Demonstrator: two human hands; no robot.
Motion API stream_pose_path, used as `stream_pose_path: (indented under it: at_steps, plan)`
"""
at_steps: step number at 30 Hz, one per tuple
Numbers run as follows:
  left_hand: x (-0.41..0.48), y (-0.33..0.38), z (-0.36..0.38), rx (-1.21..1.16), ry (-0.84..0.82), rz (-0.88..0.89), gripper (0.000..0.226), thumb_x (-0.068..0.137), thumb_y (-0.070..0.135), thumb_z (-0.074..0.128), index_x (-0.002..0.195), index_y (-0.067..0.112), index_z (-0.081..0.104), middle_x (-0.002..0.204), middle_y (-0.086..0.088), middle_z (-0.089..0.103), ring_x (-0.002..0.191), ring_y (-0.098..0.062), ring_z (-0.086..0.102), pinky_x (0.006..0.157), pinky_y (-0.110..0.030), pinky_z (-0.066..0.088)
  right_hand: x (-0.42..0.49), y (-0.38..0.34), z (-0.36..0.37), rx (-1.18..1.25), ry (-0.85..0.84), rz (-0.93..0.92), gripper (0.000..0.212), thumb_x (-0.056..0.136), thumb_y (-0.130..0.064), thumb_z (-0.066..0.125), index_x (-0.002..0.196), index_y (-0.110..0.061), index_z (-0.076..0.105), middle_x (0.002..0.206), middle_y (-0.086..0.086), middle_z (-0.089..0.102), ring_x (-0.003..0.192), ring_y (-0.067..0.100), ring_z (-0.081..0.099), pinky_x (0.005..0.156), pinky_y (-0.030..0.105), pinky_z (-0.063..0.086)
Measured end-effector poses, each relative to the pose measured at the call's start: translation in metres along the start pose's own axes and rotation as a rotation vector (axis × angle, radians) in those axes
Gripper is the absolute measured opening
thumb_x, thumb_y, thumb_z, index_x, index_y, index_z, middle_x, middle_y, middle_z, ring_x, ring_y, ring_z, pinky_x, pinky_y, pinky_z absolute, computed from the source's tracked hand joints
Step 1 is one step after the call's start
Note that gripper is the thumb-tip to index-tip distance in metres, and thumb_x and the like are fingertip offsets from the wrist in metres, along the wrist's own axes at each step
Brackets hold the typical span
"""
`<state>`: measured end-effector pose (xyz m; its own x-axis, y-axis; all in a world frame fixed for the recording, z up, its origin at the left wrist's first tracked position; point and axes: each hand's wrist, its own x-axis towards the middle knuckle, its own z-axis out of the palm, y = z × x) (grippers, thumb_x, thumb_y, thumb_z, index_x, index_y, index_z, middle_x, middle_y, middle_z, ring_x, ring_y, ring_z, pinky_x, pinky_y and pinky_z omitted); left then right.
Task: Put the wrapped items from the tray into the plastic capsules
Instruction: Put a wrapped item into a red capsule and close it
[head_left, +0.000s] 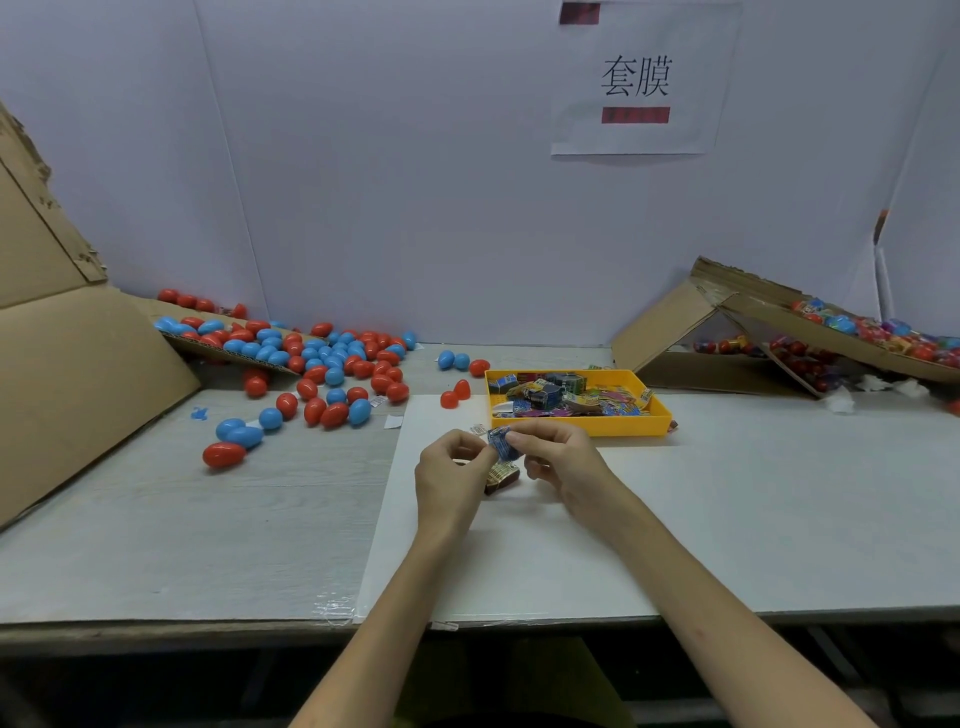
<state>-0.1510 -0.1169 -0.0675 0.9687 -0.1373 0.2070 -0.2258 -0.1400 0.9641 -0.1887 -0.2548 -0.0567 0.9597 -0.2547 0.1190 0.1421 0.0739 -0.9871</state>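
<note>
Just in front of the yellow tray (631, 425), both of my hands pinch one blue wrapped item (503, 442). My left hand (453, 470) holds its left edge and my right hand (558, 457) holds its right side from above. A second wrapped item (501, 475), brown and yellow, lies on the white sheet just under my fingers. The tray holds several more colourful wrapped items (558, 397). Two open red capsule halves (455, 395) stand left of the tray. Many closed red and blue capsules (322, 374) are scattered over the table's left.
A large cardboard box flap (78, 364) slopes down at the far left. A tipped cardboard box (727, 332) at the right back spills filled wrapped capsules (872, 332). A white wall with a paper sign (636, 83) closes the back. The table's front edge (208, 623) is near me.
</note>
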Motion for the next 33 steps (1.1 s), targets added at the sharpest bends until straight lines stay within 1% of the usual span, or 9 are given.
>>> stream_pose_path:
  at_steps: [4, 9, 12, 14, 18, 21, 25, 29, 33]
  plan:
    - [-0.001, 0.001, -0.001, -0.027, -0.025, 0.006, 0.009, 0.092, 0.022, 0.066, 0.085, 0.018, 0.069, 0.084, 0.005, 0.069, 0.08, -0.005, 0.061, 0.053, -0.008, 0.043, 0.001, 0.0, -0.002, 0.032, 0.105, -0.017, 0.007, 0.083, -0.01, 0.074, 0.083, -0.016, 0.078, 0.067, 0.0, 0.067, 0.054, 0.013, 0.046, 0.052, 0.021, 0.042]
    - [0.02, 0.001, -0.025, -0.056, -0.186, -0.121, 0.013, 0.098, 0.018, 0.057, 0.109, 0.021, 0.063, 0.112, -0.007, 0.067, 0.092, -0.014, 0.062, 0.066, -0.024, 0.05, 0.004, -0.001, -0.006, 0.093, 0.23, -0.027, 0.008, 0.084, -0.01, 0.073, 0.086, -0.018, 0.077, 0.06, -0.004, 0.063, 0.049, 0.013, 0.045, 0.051, 0.021, 0.04]
    - [0.055, -0.005, -0.063, 0.362, -0.244, 0.023, 0.035, 0.097, 0.013, 0.059, 0.13, 0.023, 0.058, 0.134, -0.006, 0.057, 0.113, -0.019, 0.058, 0.087, -0.028, 0.049, 0.005, 0.0, -0.006, 0.093, 0.255, -0.035, 0.01, 0.086, -0.011, 0.071, 0.085, -0.018, 0.077, 0.057, -0.003, 0.06, 0.048, 0.013, 0.044, 0.05, 0.022, 0.038]
    - [0.081, -0.011, -0.088, 0.695, -0.13, 0.075, 0.048, 0.095, 0.009, 0.06, 0.14, 0.022, 0.052, 0.143, -0.008, 0.052, 0.125, -0.025, 0.052, 0.099, -0.036, 0.046, 0.005, 0.001, -0.007, 0.097, 0.277, -0.036, 0.009, 0.087, -0.01, 0.07, 0.086, -0.016, 0.076, 0.057, -0.003, 0.06, 0.049, 0.013, 0.044, 0.05, 0.023, 0.037]
    - [0.114, -0.028, -0.121, 1.181, -0.021, 0.131, 0.046, 0.096, 0.015, 0.056, 0.141, 0.021, 0.048, 0.138, -0.007, 0.054, 0.122, -0.027, 0.05, 0.101, -0.045, 0.045, 0.006, 0.001, -0.006, 0.092, 0.275, -0.027, 0.009, 0.087, -0.011, 0.069, 0.089, -0.014, 0.076, 0.057, -0.002, 0.059, 0.049, 0.013, 0.044, 0.049, 0.022, 0.037]
    - [0.122, -0.035, -0.124, 1.261, 0.011, 0.221, 0.032, 0.095, 0.017, 0.057, 0.127, 0.018, 0.056, 0.118, -0.006, 0.061, 0.105, -0.023, 0.053, 0.09, -0.039, 0.047, 0.005, 0.001, -0.006, 0.077, 0.277, -0.015, 0.01, 0.087, -0.01, 0.068, 0.089, -0.016, 0.076, 0.057, -0.002, 0.058, 0.049, 0.013, 0.044, 0.048, 0.022, 0.037]
    - [0.121, -0.031, -0.118, 1.059, 0.128, 0.272, 0.009, 0.091, 0.007, 0.064, 0.1, 0.01, 0.062, 0.096, -0.009, 0.062, 0.085, -0.02, 0.05, 0.076, -0.034, 0.046, 0.003, 0.0, -0.006, 0.081, 0.28, -0.01, 0.011, 0.088, -0.01, 0.067, 0.086, -0.015, 0.077, 0.063, 0.004, 0.058, 0.049, 0.014, 0.045, 0.048, 0.022, 0.036]
    - [0.104, -0.015, -0.096, 0.521, 0.158, 0.232, 0.026, 0.092, 0.009, 0.067, 0.116, 0.011, 0.059, 0.107, -0.008, 0.061, 0.094, -0.023, 0.058, 0.085, -0.038, 0.054, 0.005, 0.0, -0.004, 0.077, 0.234, -0.001, 0.012, 0.088, -0.011, 0.066, 0.09, -0.013, 0.077, 0.068, 0.005, 0.061, 0.049, 0.012, 0.047, 0.046, 0.02, 0.037]
    - [0.087, 0.01, -0.069, -0.113, -0.139, 0.046, 0.026, 0.101, 0.012, 0.052, 0.123, 0.023, 0.06, 0.119, -0.008, 0.06, 0.104, -0.022, 0.061, 0.084, -0.031, 0.055, 0.004, 0.0, -0.004, 0.084, 0.21, -0.003, 0.013, 0.089, -0.012, 0.065, 0.093, -0.014, 0.077, 0.067, 0.001, 0.063, 0.05, 0.011, 0.048, 0.048, 0.02, 0.037]
